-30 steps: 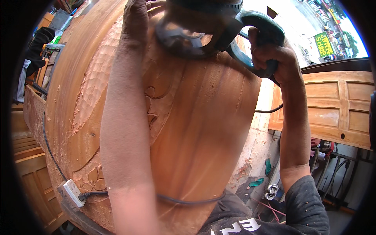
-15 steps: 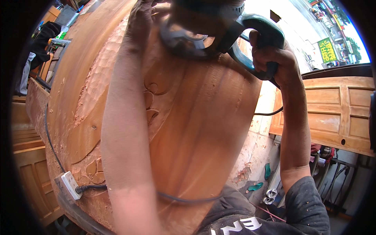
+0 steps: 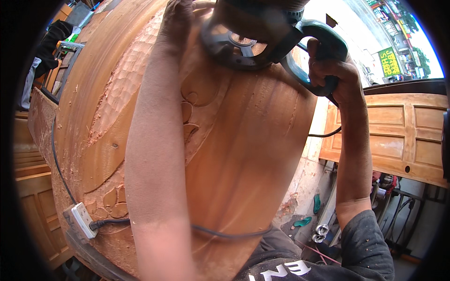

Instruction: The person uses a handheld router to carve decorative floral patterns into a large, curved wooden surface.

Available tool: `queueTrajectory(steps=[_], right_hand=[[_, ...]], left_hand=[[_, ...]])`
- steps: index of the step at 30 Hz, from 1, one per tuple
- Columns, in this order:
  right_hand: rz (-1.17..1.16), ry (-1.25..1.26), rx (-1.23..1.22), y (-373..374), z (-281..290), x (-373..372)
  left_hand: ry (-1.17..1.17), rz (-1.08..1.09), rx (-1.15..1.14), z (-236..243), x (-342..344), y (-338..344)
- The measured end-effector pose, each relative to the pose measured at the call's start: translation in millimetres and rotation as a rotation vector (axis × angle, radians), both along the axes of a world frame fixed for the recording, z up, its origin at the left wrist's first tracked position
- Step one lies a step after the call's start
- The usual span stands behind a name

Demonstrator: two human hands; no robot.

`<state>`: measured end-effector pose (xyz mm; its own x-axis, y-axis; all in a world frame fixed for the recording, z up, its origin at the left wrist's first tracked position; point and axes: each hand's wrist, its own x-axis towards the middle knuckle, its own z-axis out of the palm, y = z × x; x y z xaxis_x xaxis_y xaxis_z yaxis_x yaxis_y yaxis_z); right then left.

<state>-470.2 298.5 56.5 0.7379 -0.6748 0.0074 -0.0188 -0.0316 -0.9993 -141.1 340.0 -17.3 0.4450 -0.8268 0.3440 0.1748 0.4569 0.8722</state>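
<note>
My right hand (image 3: pixel 335 70) is closed round the curved dark-green handle (image 3: pixel 321 33) of a power router (image 3: pixel 255 23), whose dark base rests on a large carved wooden panel (image 3: pixel 248 164). My left hand (image 3: pixel 180 21) is at the router's left side, fingers curled toward it; what they hold is hidden behind the hand and tool. The panel bears carved leaf and scroll shapes and a long textured band with wood shavings. My left forearm lies over the carving. A white socket strip (image 3: pixel 82 218) with a black plug sits at the panel's lower left, its cable (image 3: pixel 229 234) crossing the panel.
Panelled wooden doors stand at right (image 3: pixel 384 140) and lower left (image 3: pixel 35 206). Clutter and dark cloth (image 3: pixel 54 33) lie at upper left. Green slippers (image 3: pixel 302 221) are on the tiled floor beside metal tubes (image 3: pixel 321 232). A street with signs and trees shows at upper right.
The router and both my hands have moved a little to the right across the panel. My grip on the right handle looks the same.
</note>
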Motion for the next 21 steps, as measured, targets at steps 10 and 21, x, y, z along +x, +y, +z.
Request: queueTrajectory(steps=[10, 21], right_hand=[[0.024, 0.005, 0.022, 4, 2, 0], [-0.001, 0.004, -0.016, 1, -1, -2]], left_hand=[[0.106, -0.096, -0.029, 3, -5, 3], [0.012, -0.058, 0.048, 17, -14, 11]])
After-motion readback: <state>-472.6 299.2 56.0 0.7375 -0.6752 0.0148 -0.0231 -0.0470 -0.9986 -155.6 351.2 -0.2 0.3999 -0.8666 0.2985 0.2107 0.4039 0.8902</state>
